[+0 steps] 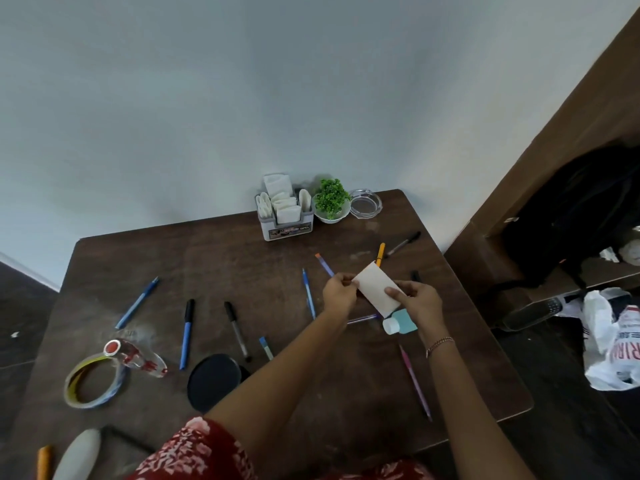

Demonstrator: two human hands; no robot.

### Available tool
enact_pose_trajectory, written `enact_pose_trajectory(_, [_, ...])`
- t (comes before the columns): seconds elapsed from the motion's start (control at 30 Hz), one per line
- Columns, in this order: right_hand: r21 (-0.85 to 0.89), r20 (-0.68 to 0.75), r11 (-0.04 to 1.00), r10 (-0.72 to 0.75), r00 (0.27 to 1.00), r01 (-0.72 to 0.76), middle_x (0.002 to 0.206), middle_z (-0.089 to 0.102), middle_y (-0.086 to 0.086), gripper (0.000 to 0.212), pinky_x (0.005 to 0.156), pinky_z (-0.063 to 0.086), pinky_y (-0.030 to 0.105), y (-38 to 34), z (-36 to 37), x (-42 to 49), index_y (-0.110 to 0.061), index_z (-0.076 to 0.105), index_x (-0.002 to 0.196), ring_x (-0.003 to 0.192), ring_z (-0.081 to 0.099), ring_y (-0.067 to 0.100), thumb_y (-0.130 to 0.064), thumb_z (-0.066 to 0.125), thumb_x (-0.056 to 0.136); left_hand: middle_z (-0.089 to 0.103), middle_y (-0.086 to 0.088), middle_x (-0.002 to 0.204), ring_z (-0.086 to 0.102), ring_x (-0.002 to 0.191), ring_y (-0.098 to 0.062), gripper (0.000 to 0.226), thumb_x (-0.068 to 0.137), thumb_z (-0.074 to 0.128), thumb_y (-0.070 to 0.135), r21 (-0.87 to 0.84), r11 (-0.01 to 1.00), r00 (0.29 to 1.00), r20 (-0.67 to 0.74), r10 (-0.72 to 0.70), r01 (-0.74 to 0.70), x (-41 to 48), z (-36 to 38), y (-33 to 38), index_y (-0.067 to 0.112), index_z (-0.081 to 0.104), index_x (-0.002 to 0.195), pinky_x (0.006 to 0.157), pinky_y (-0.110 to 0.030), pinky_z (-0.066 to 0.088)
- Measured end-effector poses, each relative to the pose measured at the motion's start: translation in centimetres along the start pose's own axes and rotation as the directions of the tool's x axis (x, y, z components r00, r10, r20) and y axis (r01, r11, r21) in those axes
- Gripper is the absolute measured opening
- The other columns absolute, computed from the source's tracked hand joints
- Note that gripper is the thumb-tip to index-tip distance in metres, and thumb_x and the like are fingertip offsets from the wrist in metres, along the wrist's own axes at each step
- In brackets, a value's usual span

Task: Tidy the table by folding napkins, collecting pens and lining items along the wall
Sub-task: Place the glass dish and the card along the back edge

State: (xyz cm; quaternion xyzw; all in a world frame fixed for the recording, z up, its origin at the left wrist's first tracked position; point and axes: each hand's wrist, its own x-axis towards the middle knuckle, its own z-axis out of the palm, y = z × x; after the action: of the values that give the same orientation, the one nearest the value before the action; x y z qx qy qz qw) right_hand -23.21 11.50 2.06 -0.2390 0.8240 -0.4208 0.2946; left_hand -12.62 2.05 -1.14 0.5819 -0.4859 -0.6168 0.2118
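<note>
A folded white napkin point(374, 287) is held above the dark wooden table point(242, 265) between both hands. My left hand point(337, 292) pinches its left end and my right hand point(420, 303) grips its right end, thumb on top. Several pens lie scattered: a blue pen point(136, 303) at the left, a black-and-blue marker point(187, 334), a grey marker point(237, 330), a blue pen point(308, 292), an orange pen point(380, 254), a black marker point(403, 243) and a pink pen point(415, 382). A grey napkin holder point(287, 230) with folded napkins stands by the wall.
A small green plant in a white bowl point(330, 202) and a glass ashtray point(365, 202) stand beside the holder. A teal bottle point(400, 322) lies under my right hand. A tape roll point(93, 381), a clear plastic bottle point(138, 358) and a black round lid point(213, 381) lie near the front left.
</note>
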Motion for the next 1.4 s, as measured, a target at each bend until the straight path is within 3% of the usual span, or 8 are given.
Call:
enact_pose_trajectory(0.13, [0.095, -0.092, 0.995, 0.011, 0.996, -0.002, 0.112, 0.065, 0.011, 0.031, 0.06, 0.045, 0.018, -0.8, 0.7, 0.4, -0.006, 0.065, 0.105, 0.092, 0.055, 0.016, -0.018, 0.075, 0.078, 0.066, -0.007, 0.113, 0.064, 0.103, -0.022, 0.018, 0.092, 0.057, 0.01, -0.03, 0.999, 0.999, 0.025, -0.028, 0.028, 0.4, -0.7, 0.1, 0.005, 0.064, 0.108, 0.086, -0.031, 0.054])
enact_pose_trajectory(0.3, [0.235, -0.108, 0.971, 0.06, 0.992, -0.034, 0.122, 0.06, 0.014, 0.044, 0.086, 0.053, 0.036, -1.8, 0.9, 2.0, -0.004, 0.058, 0.118, 0.098, 0.054, 0.017, -0.01, 0.074, 0.077, 0.066, -0.011, 0.11, 0.064, 0.102, -0.023, 0.013, 0.091, 0.059, 0.009, -0.156, 0.984, 0.995, -0.03, -0.092, 0.086, 0.8, -0.4, 1.3, 0.006, 0.063, 0.103, 0.087, -0.037, 0.056])
enact_pose_trajectory(0.43, [0.359, -0.104, 0.931, 0.11, 0.988, -0.066, 0.116, 0.061, 0.011, 0.046, 0.084, 0.05, 0.028, -2.1, 0.0, 3.2, -0.002, 0.052, 0.121, 0.098, 0.055, 0.016, -0.003, 0.071, 0.079, 0.066, -0.012, 0.111, 0.065, 0.099, -0.024, 0.007, 0.091, 0.059, 0.006, -0.265, 0.958, 0.986, -0.093, -0.14, 0.111, 1.6, 1.0, 2.4, 0.012, 0.059, 0.086, 0.085, -0.038, 0.056])
enact_pose_trajectory(0.6, [0.356, -0.094, 0.929, 0.138, 0.986, -0.097, 0.109, 0.065, 0.012, 0.034, 0.084, 0.054, 0.034, -0.9, -1.8, 6.3, -0.003, 0.06, 0.109, 0.098, 0.061, 0.022, -0.003, 0.072, 0.078, 0.057, -0.008, 0.1, 0.057, 0.092, -0.018, 0.01, 0.091, 0.058, 0.002, -0.337, 0.938, 0.977, -0.159, -0.145, 0.084, 1.4, 4.0, 3.9, 0.006, 0.055, 0.099, 0.044, -0.014, 0.049])
enact_pose_trajectory(0.73, [0.359, -0.086, 0.929, 0.126, 0.988, -0.088, 0.107, 0.067, 0.012, 0.027, 0.086, 0.055, 0.037, -0.4, -3.3, 10.0, -0.003, 0.066, 0.107, 0.094, 0.064, 0.02, -0.003, 0.07, 0.08, 0.06, -0.015, 0.104, 0.061, 0.096, -0.025, 0.014, 0.089, 0.059, 0.0, -0.407, 0.909, 0.977, -0.137, -0.163, 0.094, 3.2, 7.4, 4.6, 0.012, 0.054, 0.084, 0.062, -0.027, 0.057])
enact_pose_trajectory(0.97, [0.178, -0.17, 0.984, 0.005, 0.986, 0.025, 0.11, 0.069, 0.013, 0.031, 0.097, 0.05, 0.039, -1.0, -4.5, 18.4, -0.002, 0.066, 0.114, 0.1, 0.064, 0.022, -0.002, 0.066, 0.083, 0.061, -0.005, 0.094, 0.059, 0.07, -0.011, 0.022, 0.09, 0.058, 0.004, -0.427, 0.9, 0.988, -0.074, -0.132, 0.089, 7.7, 13.0, 7.2, 0.009, 0.057, 0.112, 0.056, -0.023, 0.054])
enact_pose_trajectory(1.23, [0.025, -0.177, 0.998, -0.051, 0.983, 0.056, 0.115, 0.067, 0.014, 0.029, 0.097, 0.044, 0.028, -0.7, -4.4, 27.8, -0.001, 0.066, 0.114, 0.106, 0.063, 0.026, -0.003, 0.063, 0.086, 0.057, -0.01, 0.126, 0.054, 0.094, -0.012, 0.039, 0.093, 0.051, 0.003, -0.432, 0.881, 0.977, -0.004, -0.213, 0.191, 14.5, 17.5, 8.8, 0.015, 0.053, 0.13, 0.061, -0.021, 0.053])
enact_pose_trajectory(1.4, [-0.034, -0.135, 0.997, -0.077, 0.988, 0.073, 0.118, 0.065, 0.015, 0.031, 0.097, 0.043, 0.026, 0.4, -3.6, 31.8, -0.001, 0.064, 0.117, 0.109, 0.062, 0.026, -0.001, 0.061, 0.086, 0.054, 0.0, 0.086, 0.051, 0.077, -0.011, 0.048, 0.094, 0.042, -0.003, -0.393, 0.892, 0.973, 0.048, -0.224, 0.224, 17.4, 19.2, 9.8, 0.015, 0.044, 0.139, 0.072, -0.027, 0.051])
